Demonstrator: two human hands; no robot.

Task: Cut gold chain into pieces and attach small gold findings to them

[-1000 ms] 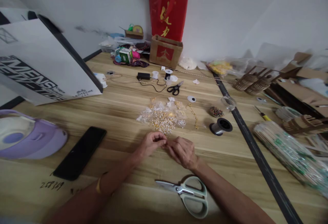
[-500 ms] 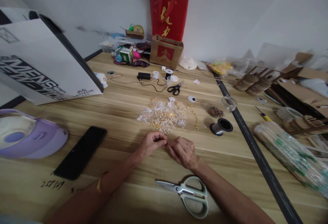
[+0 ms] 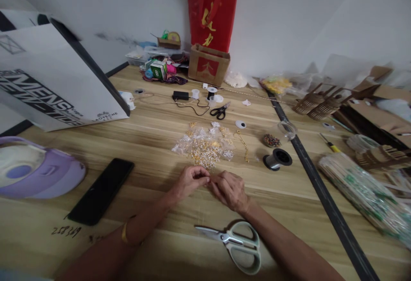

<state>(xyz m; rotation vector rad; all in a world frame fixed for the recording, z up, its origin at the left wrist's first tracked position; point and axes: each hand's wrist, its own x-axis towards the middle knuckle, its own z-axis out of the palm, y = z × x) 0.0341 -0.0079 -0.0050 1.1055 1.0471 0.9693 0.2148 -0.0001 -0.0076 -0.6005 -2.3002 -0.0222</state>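
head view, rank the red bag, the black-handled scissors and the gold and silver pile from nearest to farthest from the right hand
From the right hand:
1. gold and silver pile, just beyond the fingers
2. black-handled scissors, behind the pile
3. red bag, at the back by the wall

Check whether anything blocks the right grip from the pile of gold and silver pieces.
Nothing visible does: the pile lies just beyond the right grip. The left grip is beside that path, and the pale-handled scissors lie nearer the person, off it.
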